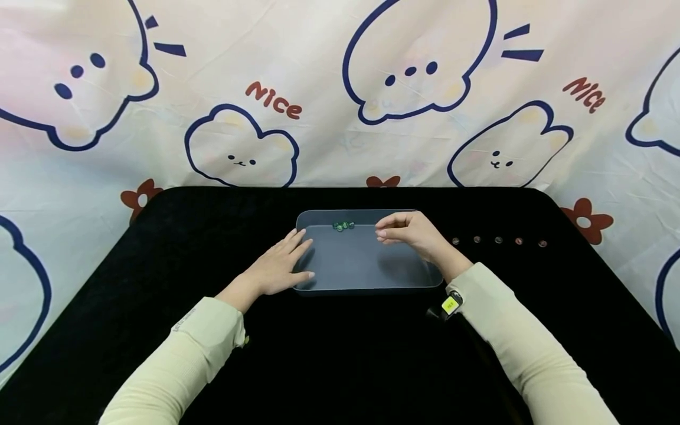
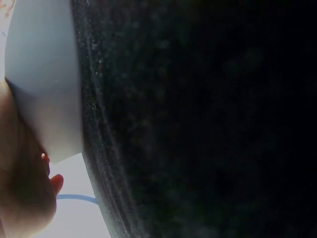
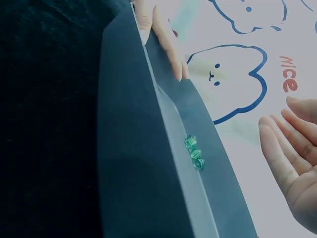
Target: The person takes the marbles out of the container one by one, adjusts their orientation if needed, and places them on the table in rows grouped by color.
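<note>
A shallow grey-blue rectangular tray [image 1: 350, 260] lies on the black cloth. Several green glass marbles [image 1: 342, 226] sit together by its far wall; three show in the right wrist view as green marbles [image 3: 195, 153]. My left hand [image 1: 276, 265] rests along the tray's left rim, fingers spread and fairly straight, thumb over the near corner. Over the tray's right part hovers my right hand [image 1: 411, 233], fingers loosely bent. The right wrist view shows the right hand [image 3: 297, 163] with nothing between thumb and fingers.
To the right of the tray runs a row of several small round clear pieces [image 1: 498, 240], some with reddish colour. The black cloth [image 1: 340, 354] covers the table, and a cartoon-printed curtain [image 1: 329, 141] hangs behind it.
</note>
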Demonstrator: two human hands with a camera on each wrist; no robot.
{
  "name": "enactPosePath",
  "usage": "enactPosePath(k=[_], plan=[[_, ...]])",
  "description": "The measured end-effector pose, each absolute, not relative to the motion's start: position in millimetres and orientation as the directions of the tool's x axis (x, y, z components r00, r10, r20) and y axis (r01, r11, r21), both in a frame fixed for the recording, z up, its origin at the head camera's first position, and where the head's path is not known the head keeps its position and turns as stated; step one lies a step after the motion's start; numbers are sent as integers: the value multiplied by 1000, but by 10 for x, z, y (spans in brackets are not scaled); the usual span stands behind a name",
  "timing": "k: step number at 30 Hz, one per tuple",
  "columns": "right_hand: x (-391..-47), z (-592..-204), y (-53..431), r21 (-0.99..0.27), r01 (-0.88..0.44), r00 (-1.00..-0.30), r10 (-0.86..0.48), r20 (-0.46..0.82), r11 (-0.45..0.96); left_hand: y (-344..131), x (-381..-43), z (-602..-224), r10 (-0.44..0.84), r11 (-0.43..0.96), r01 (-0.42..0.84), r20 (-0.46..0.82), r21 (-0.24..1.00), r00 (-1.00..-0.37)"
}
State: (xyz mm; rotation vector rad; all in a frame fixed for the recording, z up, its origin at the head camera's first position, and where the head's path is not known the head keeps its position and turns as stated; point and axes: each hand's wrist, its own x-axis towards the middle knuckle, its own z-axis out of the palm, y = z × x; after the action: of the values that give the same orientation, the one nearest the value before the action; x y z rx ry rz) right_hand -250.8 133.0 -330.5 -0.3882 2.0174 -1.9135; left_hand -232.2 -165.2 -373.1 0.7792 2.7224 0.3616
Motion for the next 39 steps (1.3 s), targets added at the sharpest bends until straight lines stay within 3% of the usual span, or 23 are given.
enactPosePath(k=[28,39], plan=[[-2954,-3298,942,-974,-44,-894,-445,-60,221,-1667,-2310,-3715,548,818,468,-202,335,-812],[-3134,-3400,814,-917,-104,-899,-431,-79,385,-1660,-2319,-3718,542,823,465,-204,327,-815]])
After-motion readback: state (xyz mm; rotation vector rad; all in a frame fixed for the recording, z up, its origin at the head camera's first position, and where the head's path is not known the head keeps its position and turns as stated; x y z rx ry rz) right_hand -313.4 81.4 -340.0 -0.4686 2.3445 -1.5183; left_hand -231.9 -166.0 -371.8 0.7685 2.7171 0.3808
